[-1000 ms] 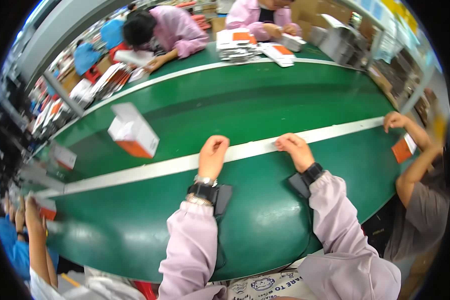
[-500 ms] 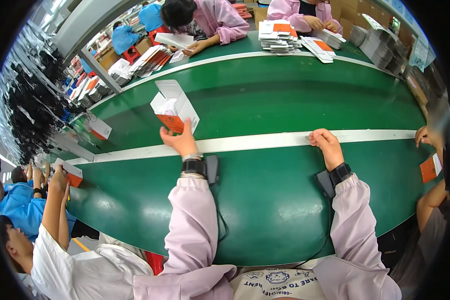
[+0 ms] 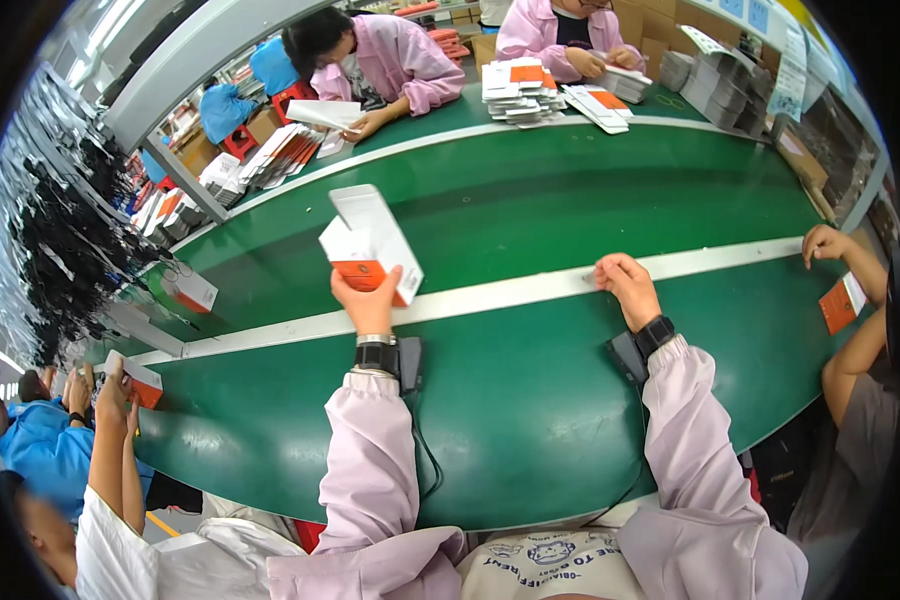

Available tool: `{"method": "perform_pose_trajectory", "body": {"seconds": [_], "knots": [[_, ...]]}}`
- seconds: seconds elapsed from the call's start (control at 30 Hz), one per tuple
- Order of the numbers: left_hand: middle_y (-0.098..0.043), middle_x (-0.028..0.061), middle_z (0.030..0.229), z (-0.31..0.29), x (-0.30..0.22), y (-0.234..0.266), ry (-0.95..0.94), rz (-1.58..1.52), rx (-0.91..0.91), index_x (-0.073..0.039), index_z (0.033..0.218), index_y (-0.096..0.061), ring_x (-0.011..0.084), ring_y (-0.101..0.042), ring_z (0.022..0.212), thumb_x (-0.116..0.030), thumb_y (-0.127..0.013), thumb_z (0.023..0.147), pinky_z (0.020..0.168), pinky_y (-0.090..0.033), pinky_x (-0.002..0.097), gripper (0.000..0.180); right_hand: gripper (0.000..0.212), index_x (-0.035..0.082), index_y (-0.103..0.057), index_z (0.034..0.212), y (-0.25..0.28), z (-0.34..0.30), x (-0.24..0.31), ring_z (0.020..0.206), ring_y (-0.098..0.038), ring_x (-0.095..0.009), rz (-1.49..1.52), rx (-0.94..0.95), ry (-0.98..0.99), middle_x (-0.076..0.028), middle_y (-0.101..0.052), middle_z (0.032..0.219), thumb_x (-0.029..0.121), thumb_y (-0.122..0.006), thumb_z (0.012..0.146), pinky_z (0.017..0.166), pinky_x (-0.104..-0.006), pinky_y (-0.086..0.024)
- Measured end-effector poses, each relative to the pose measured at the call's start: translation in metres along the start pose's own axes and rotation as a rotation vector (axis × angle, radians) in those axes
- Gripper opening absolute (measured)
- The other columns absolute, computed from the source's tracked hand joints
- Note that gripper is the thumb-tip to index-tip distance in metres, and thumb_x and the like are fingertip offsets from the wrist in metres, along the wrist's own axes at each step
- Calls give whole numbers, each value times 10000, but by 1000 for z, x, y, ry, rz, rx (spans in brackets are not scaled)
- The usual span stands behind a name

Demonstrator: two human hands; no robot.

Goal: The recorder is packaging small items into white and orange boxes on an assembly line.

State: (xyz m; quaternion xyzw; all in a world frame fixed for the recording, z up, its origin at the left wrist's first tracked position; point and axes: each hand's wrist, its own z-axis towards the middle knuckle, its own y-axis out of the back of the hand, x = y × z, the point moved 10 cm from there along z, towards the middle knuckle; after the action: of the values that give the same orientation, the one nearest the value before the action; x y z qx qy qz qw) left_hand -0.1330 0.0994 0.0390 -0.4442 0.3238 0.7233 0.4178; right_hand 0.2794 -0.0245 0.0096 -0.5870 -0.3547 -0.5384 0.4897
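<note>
My left hand (image 3: 368, 300) is closed round the lower front of a white and orange carton (image 3: 402, 250), thumb on one side and fingers on the other. The carton's top flap stands up, and its contents are hard to make out from here. It is held over the green belt just beyond the white rail (image 3: 510, 291). My right hand (image 3: 625, 288) rests by the rail further right, its fingers curled together; whether anything small is in them is hidden. Dark bands with small boxes and cables are on both wrists.
Another carton (image 3: 192, 290) lies on the belt at left. A co-worker at left holds a carton (image 3: 142, 382); one at right is beside an orange and white carton (image 3: 842, 303). Across the belt, two people in pink handle flat cartons near a stack (image 3: 522, 95). Black cables (image 3: 65, 215) hang at left.
My left hand has gone from open beside the carton to gripping it, and the carton is turned slightly. The view has shifted; my right hand stays curled near the rail.
</note>
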Motion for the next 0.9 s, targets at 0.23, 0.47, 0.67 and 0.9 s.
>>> {"method": "perform_pose_trajectory", "body": {"seconds": [0.23, 0.47, 0.67, 0.9], "knots": [[-438, 96, 1095, -85, -54, -40, -75, -141, 273, 28, 1148, -335, 175, -457, 976, -251, -621, 756, 853, -378, 316, 560, 178, 38, -552, 917, 0, -2, 6, 778, -523, -115, -17, -14, 49, -48, -575, 858, 196, -514, 843, 703, -245, -425], [-465, 80, 1086, -104, -59, -77, 263, -702, 458, 14, 1156, -370, 174, -429, 1053, -259, -406, 881, 908, -326, 306, 389, 402, 32, -396, 1183, -89, -15, 11, 1054, -437, -165, 107, 176, 93, -85, -478, 1108, 200, -516, 838, 893, -288, -343], [-448, 105, 1154, -137, -89, -102, 244, -815, 675, -15, 1165, -374, 184, -426, 1074, -133, -476, 830, 904, -333, 306, 369, 442, 13, -352, 1211, -122, -26, 11, 1058, -429, -165, 416, 319, -83, -83, -458, 1123, 149, -520, 826, 909, -285, -334], [-451, 116, 1139, -129, -99, -102, 155, -810, 669, -13, 1107, -425, 202, -430, 1065, -16, -476, 759, 899, -338, 308, 352, 334, 76, -471, 1057, -126, -30, 44, 1065, -424, -154, 267, 387, 193, -79, -450, 1135, 80, -566, 737, 911, -302, -328]]}}
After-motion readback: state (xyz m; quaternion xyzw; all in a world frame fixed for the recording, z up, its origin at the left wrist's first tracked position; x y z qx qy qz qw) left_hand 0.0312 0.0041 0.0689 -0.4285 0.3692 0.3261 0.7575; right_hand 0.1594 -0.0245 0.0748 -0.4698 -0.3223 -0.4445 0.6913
